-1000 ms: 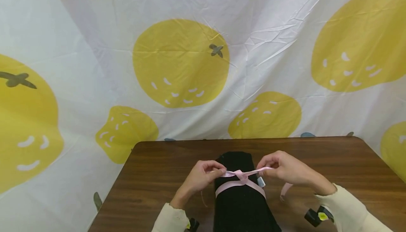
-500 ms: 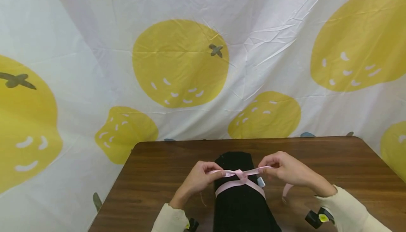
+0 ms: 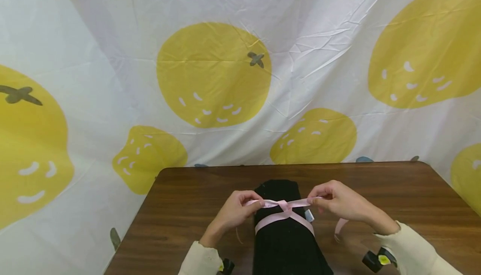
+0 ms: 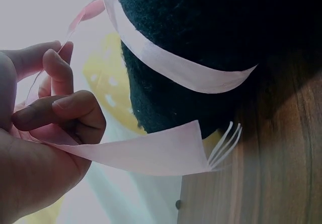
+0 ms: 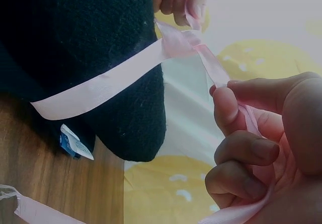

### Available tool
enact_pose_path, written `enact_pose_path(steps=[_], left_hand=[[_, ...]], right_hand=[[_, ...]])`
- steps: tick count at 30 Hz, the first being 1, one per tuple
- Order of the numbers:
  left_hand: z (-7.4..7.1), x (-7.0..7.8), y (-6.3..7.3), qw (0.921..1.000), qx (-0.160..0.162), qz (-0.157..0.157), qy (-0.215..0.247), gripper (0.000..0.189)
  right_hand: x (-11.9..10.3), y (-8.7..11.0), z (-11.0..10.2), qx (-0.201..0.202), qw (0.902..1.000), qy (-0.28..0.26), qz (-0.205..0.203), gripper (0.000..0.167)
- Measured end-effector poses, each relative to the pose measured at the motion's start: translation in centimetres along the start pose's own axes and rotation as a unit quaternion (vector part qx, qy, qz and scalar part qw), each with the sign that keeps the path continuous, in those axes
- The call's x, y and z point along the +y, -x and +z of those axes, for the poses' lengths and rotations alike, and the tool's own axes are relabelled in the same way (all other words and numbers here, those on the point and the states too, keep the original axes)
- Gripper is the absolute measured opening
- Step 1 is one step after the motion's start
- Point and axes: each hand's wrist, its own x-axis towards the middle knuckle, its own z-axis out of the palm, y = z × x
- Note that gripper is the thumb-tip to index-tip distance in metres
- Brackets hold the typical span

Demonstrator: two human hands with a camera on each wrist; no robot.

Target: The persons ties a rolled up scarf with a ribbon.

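Observation:
A rolled or folded black knit cloth [image 3: 285, 241] lies lengthwise on the table, with a pink ribbon [image 3: 271, 218] wrapped around it and crossed in a knot on top. My left hand [image 3: 234, 210] pinches one ribbon end between thumb and fingers, left of the knot. On the other side, my right hand [image 3: 340, 202] pinches the opposite end. Both ends stretch nearly level from the knot. In the left wrist view a frayed ribbon tail [image 4: 151, 151] hangs out of the left palm. The right wrist view shows the ribbon running through my curled right fingers [image 5: 241, 148].
A small white and blue label [image 5: 75, 142] sticks out from the cloth's right side. The brown wooden table [image 3: 188, 208] ends at a back edge, behind which hangs a white curtain [image 3: 225, 150] with yellow fruit prints. Black wrist cameras [image 3: 372, 260] sit at the sleeves.
My hands have drawn slightly apart, the left a little left and the right a little right. The ribbon ends between them look straighter. The cloth stays in place.

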Motion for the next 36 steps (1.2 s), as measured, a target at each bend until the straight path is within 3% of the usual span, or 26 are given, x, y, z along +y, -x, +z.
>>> enact_pose_path(steps=[36], left_hand=[[-1.1,-0.7,0.6,0.9999,-0.002,-0.016,-0.005,0.017]], right_hand=[[1.6,1.2,0.2,0.012,0.9998,-0.014,-0.002,0.013]])
